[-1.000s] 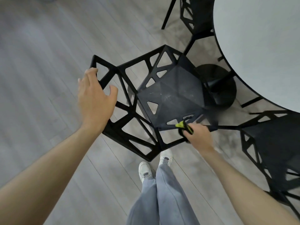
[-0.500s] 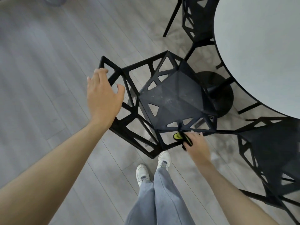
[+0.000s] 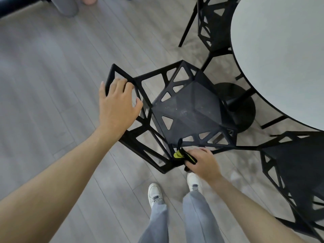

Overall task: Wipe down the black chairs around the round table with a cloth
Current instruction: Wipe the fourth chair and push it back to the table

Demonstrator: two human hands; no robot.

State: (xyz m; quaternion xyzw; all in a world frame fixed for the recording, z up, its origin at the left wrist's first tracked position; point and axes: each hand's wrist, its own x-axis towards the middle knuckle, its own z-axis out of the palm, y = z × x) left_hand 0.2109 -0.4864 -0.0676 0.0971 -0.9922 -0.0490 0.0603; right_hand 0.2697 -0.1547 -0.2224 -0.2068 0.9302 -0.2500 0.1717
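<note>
The angular black lattice-frame chair, seat dusty, stands beside the round grey table. Left hand rests loose-fingered on its backrest; right hand clutches the black-and-yellow cloth at its front edge.

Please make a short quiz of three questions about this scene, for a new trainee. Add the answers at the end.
1. True or false: the left hand rests on the backrest of the middle chair.
2. What does the right hand hold? A) a cloth B) a spray bottle C) nothing
3. Fill in: the table top is ____ in shape.

Key:
1. True. Its fingers lie over the top of the frame.
2. A. The hand grips a dark cloth with a yellow part, at the near edge of the seat.
3. Round.
</note>
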